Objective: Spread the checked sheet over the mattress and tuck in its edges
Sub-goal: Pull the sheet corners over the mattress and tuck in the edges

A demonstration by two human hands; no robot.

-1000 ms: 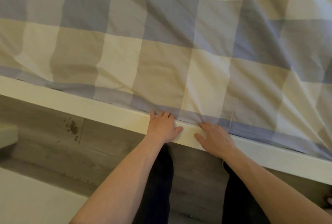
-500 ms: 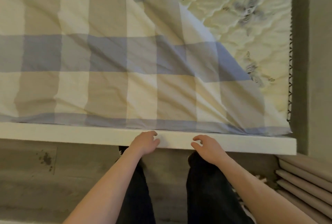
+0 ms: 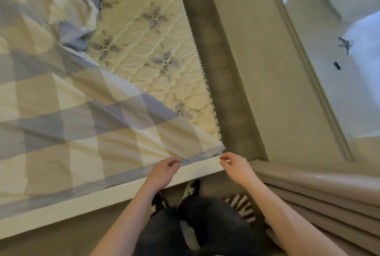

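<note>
The blue, beige and cream checked cotton sheet (image 3: 61,122) covers the left and centre of the frame. It is bunched at the upper left and leaves a strip of cream quilted mattress (image 3: 156,35) bare on its right. The sheet's lower edge lies along the white wooden bed rail (image 3: 82,204). The left hand (image 3: 163,171) is loosely curled at that edge, and whether it pinches the cloth cannot be told. The right hand (image 3: 236,166) hangs loosely curled just past the rail's right end, holding nothing.
</note>
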